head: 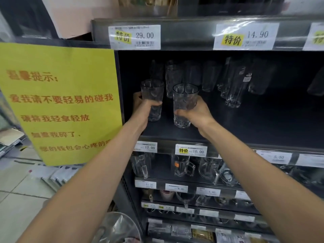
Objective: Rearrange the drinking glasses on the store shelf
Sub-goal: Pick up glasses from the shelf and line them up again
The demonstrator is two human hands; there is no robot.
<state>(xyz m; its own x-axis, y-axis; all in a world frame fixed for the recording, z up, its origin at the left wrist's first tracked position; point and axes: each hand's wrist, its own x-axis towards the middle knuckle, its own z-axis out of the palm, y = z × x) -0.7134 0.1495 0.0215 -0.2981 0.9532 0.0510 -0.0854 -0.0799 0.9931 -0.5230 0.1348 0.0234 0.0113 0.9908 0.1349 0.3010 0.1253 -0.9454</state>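
Two clear patterned glasses stand upright over the left end of the shelf, one in each hand. The left glass is the one nearer the shelf's left wall. The left hand grips it round the lower half, its digits curled about the glass from the left. The right glass is just to the right and nearer the shelf's front edge, with a narrow gap between the two. The right hand wraps its lower half from the right, digits curled across the front. Both rims are free of the hands and face up.

Whether either base rests on the shelf or hangs just above it cannot be told, since the board is dark and the glass see-through. Which digit is the thumb on either hand is also hard to make out.

Toward the shelf's back, more back glasses of a like kind stand dim in the shadow, and their number is unclear. Nearer the shelf's middle stand tall glasses, one with a small label too fine to read. At the shelf's right end a dark shape is cut off by the picture's edge.

Left of the shelf hangs a yellow sign with red characters, the top line smeared. On the shelf's front lip sit tags reading 12.00 and 10.00. Below the shelf, glass mugs show blurred
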